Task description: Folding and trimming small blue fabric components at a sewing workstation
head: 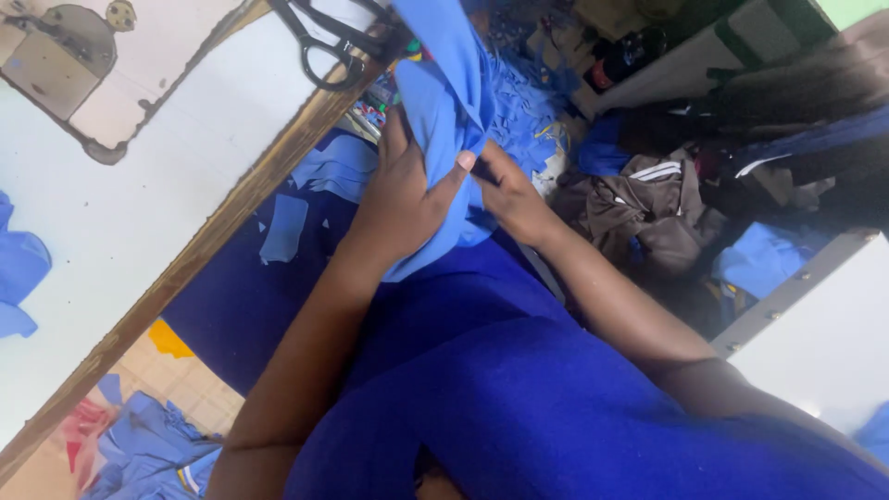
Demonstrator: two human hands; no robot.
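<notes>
Both hands are bunched into one piece of light blue fabric [444,102], held up over the person's lap just past the edge of the white table [139,204]. The left hand [398,199] is clenched around the cloth, thumb pressed across the front with the pale nail showing. The right hand [509,194] grips the same piece from the other side, fingers curled into the folds, and the two hands touch each other.

Counting stuff: one pair of black-handled scissors [338,42] lying at the table's wooden edge, right beside the top of the held cloth. One cream sewing machine base [83,69] in the table's far corner. One more bit of blue cloth [18,273] at the table's left edge.

Down on the floor there's a heap of blue offcuts [153,449] near the tiles, plus one yellow scrap [169,340]. To the right, a brown garment with white stripes [648,208] sits crumpled in a dark pile. No packages or labels I can make out.
</notes>
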